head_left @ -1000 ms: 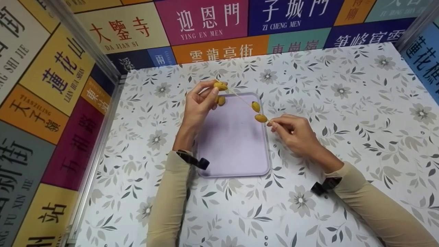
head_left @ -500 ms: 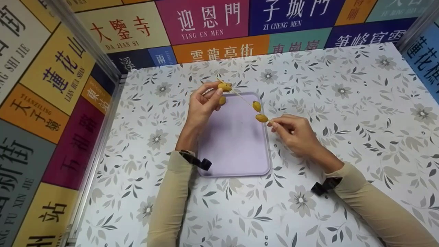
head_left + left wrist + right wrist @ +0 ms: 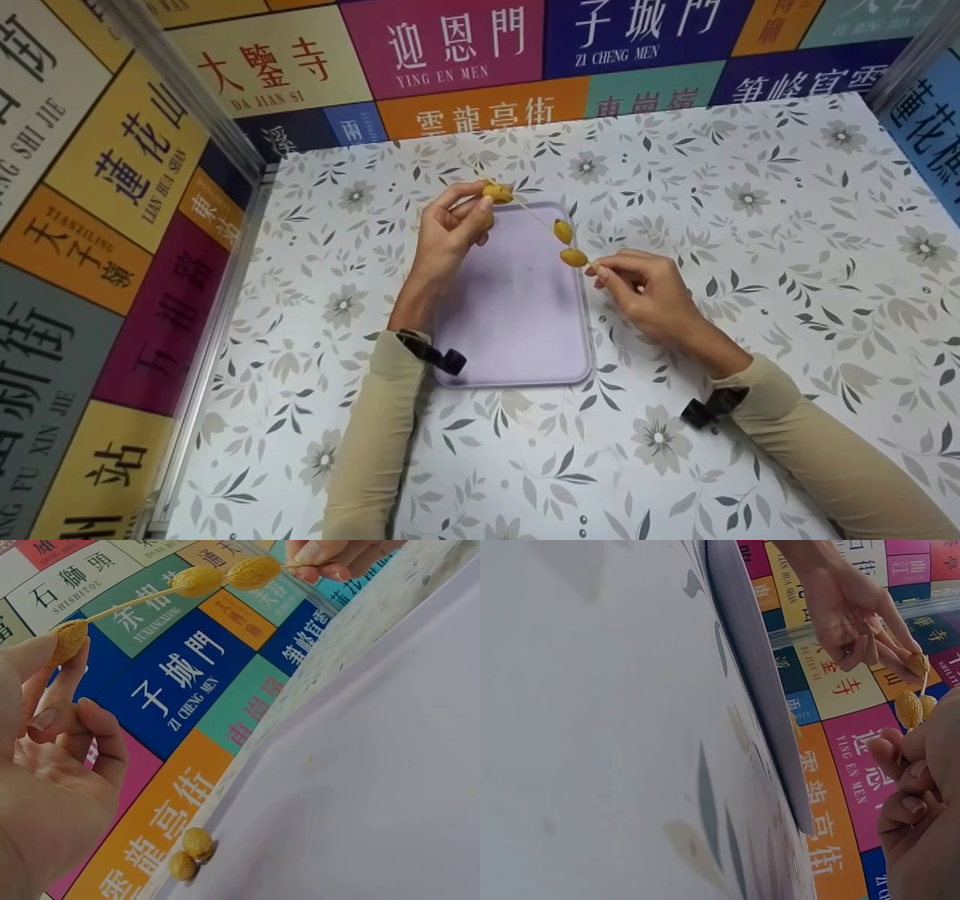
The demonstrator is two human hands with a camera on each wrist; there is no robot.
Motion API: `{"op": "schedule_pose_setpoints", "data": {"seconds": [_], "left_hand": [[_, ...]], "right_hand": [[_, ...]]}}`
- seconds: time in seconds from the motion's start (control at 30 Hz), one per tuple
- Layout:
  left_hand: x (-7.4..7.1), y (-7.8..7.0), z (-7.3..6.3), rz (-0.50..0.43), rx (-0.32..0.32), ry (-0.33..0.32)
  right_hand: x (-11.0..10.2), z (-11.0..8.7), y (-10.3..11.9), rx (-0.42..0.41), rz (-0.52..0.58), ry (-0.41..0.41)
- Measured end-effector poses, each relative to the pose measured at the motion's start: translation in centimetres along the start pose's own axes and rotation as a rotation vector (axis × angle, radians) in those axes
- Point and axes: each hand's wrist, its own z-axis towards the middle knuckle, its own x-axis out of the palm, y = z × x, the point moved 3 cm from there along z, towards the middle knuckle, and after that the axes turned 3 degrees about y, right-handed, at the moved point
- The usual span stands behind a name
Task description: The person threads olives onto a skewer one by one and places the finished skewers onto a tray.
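Note:
A thin wooden skewer [image 3: 131,604] is held slanting above the lilac tray [image 3: 517,322]. My left hand [image 3: 448,236] pinches a yellow, wrinkled, olive-like fruit [image 3: 498,194] between thumb and fingertips, and the skewer's tip pokes out beyond it. Two more such fruits, an upper one [image 3: 563,231] and a lower one [image 3: 574,258], sit close together near the skewer's other end. There my right hand [image 3: 645,294] pinches the skewer just below them, its other fingers curled. Bare skewer shows between the left fruit and the other two.
On the tray's far corner lie two loose fruits [image 3: 198,842], partly hidden by my left hand in the head view. The flower-patterned table [image 3: 735,300] surrounds the tray. Panels with printed signs [image 3: 457,45] stand along its back and left sides.
My left hand has shifted slightly right and toward me, its fruit sliding along the skewer toward the other two. More of the tip now sticks out behind it. My right hand stays put.

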Motion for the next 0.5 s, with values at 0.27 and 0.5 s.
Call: {"op": "schedule_pose_setpoints", "data": {"seconds": [0.27,0.5], "left_hand": [[0.29,0.06,-0.03,-0.002,0.001,0.025],[0.47,0.1,-0.12,0.013,0.007,0.047]], "right_hand": [[-0.05,-0.06,0.05,0.001,0.001,-0.006],[0.06,-0.02,-0.04,0.001,0.009,-0.014]]}}
